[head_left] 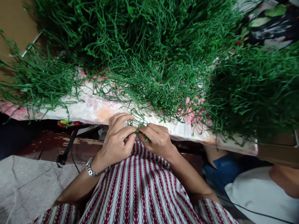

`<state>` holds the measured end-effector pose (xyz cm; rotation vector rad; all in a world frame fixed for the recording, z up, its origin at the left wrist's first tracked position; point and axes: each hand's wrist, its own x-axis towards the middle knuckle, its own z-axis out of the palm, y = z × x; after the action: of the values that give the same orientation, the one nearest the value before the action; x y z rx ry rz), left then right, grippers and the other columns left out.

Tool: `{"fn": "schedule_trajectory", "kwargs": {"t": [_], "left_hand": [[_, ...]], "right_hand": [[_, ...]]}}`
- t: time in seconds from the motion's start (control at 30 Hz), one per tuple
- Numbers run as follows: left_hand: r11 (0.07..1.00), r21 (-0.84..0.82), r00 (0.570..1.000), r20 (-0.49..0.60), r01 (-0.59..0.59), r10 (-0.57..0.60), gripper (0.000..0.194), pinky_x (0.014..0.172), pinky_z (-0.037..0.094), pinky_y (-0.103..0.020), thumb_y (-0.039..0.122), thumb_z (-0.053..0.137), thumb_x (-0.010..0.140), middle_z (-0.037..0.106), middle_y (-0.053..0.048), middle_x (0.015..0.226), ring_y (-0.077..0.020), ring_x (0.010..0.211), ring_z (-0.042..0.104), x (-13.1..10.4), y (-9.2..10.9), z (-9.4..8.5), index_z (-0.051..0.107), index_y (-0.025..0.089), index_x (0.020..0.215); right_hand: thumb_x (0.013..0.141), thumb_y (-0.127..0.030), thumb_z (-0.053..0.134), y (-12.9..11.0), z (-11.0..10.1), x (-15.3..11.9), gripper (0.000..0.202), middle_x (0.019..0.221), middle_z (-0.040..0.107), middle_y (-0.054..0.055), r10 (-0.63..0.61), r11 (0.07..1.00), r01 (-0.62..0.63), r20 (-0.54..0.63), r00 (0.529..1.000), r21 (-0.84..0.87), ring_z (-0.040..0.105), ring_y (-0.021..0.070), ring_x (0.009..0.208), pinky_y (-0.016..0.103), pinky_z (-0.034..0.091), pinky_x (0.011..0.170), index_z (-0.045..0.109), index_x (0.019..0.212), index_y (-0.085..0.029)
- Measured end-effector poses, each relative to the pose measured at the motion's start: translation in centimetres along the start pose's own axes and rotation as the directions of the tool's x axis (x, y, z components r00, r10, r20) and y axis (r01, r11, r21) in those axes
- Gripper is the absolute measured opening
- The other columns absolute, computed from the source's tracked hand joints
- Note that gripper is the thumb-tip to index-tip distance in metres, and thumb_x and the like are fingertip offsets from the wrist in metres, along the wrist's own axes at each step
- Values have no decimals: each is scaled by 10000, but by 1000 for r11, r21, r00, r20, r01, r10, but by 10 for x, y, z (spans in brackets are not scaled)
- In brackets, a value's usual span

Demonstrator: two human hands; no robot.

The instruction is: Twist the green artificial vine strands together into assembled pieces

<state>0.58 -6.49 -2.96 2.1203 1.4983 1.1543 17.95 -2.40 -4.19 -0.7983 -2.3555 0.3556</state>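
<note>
Thin green plastic stems [137, 124] are pinched between my two hands, just over the table's front edge. My left hand [120, 138], with a metal watch on its wrist, has thumb and index finger closed on them. Close beside it on the right, my right hand [157, 138] grips the same stems with curled fingers. A small green tip shows under the right fingers. Beyond both hands, a large heap of green stems [140, 40] covers much of the flowered tablecloth [100, 109].
More green stems lie in a pile at the left [44, 77] and in another at the right [252, 90]. Dark floral fabric [273, 25] is at the back right. Another person in a white top [252, 193] sits at the lower right. A black strap [68, 146] hangs below the table edge.
</note>
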Motion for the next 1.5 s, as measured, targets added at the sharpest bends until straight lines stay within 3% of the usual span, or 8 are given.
{"fn": "schedule_trajectory", "kwargs": {"t": [0.17,0.43,0.63,0.83,1.07,1.2,1.33,1.5], "left_hand": [[995,96,1000,24,-2,0,137,930,363,-476,67,552,705,545,-94,1135,-280,1098,472,-1,1,-1,589,192,748],[944,287,984,118,-165,136,144,894,334,-467,42,530,685,563,-109,1121,-285,1072,467,-3,7,-2,553,182,664],[888,352,955,108,-296,276,170,866,387,-420,32,532,699,597,-94,967,-230,926,516,-5,7,-2,587,176,771],[916,323,971,57,-239,234,141,689,434,-337,12,533,729,581,-64,757,-184,748,516,-3,8,-2,591,137,760],[984,155,992,108,-82,65,177,699,481,-247,6,473,781,579,-71,893,-136,798,572,-10,5,0,585,134,830],[962,198,964,225,-190,144,187,711,475,-257,-3,438,785,586,-75,953,-139,805,569,-7,2,-6,553,137,829],[971,154,913,392,-183,110,190,624,425,-247,26,390,826,546,-29,772,-124,699,521,0,1,-15,508,154,749],[932,244,868,481,-270,126,211,555,327,-280,16,395,767,456,10,623,-123,575,400,10,3,-25,476,174,654]], "right_hand": [[871,-252,533,2,-10,5,233,950,660,76,41,957,-69,104,994,282,615,134,821,255,500,715,541,1068,-129],[856,-148,471,5,-6,5,67,696,552,14,-65,995,41,273,960,92,471,116,592,239,352,531,514,806,-157],[898,-186,455,6,-4,3,128,665,525,6,-26,969,-34,239,971,243,475,107,604,219,361,555,511,788,-150],[892,-232,502,2,0,2,94,745,582,9,128,871,-206,198,972,447,525,89,659,194,404,606,539,877,-147],[898,-250,489,2,4,2,96,711,520,-14,147,849,-241,227,963,470,464,80,607,187,364,570,480,886,-156],[900,-239,465,4,5,0,86,724,505,-5,74,900,-179,267,961,397,461,97,617,203,360,571,441,921,-160],[903,-233,459,3,5,0,76,688,463,-21,42,932,-129,251,967,339,440,96,592,205,339,551,417,889,-172],[905,-207,406,3,3,2,116,656,409,-32,-78,966,13,240,968,259,358,97,554,223,294,519,366,797,-196]]}}
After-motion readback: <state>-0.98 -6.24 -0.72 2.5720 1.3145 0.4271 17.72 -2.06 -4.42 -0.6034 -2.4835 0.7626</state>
